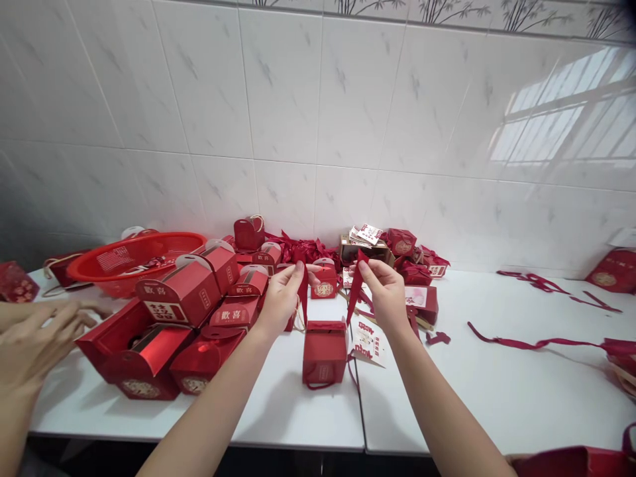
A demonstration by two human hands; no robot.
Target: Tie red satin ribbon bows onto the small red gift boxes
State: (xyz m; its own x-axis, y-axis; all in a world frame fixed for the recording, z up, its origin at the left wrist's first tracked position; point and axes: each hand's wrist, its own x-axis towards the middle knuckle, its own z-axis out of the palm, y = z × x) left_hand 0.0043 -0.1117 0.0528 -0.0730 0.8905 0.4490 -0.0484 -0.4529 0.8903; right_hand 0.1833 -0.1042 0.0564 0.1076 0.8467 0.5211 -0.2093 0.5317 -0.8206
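In the middle of the white table stands a small red gift box, upright, with a dark red ribbon rising from its top on both sides. My left hand pinches one end of this ribbon above the box's left edge. The other ribbon end is pinched between thumb and fingers of my right hand, above the right edge. A printed white card lies just right of the box, partly behind it. Part of the ribbon also passes low across the box's front.
Stacked red boxes and a red plastic basket fill the left, where another person's hands rest. Behind are a heap of ribbons and a carton with cards. A loose ribbon lies on the right.
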